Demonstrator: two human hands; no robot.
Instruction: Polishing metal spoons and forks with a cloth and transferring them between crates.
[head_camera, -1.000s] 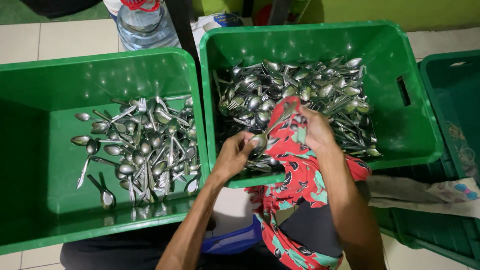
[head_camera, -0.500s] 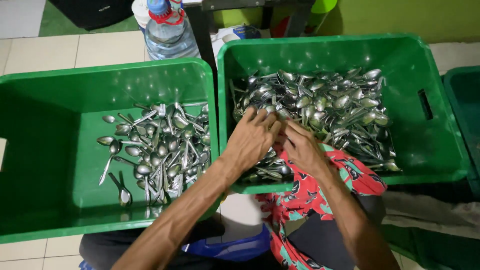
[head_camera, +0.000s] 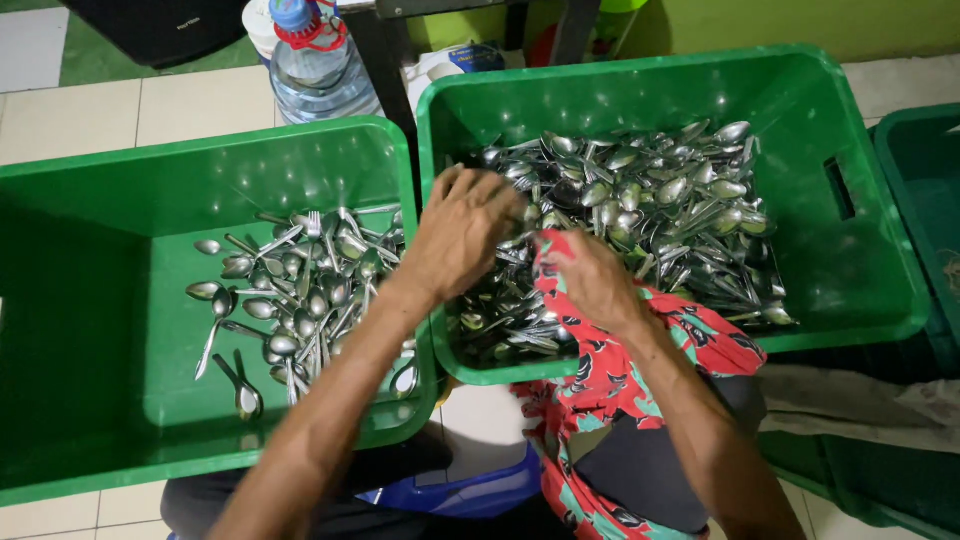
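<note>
a: where are your hands?
b: my left hand (head_camera: 462, 238) reaches into the right crate (head_camera: 870, 280), fingers bent on the spoons (head_camera: 640, 200); grip unclear. my right hand (head_camera: 590, 280) grasps the red cloth (head_camera: 620, 400) beside them.

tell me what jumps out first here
Two green crates: the right crate is heaped with shiny cutlery, the left crate holds a smaller pile. Both hands are in the right heap, left hand spread over it, right hand with a red patterned cloth.
</note>
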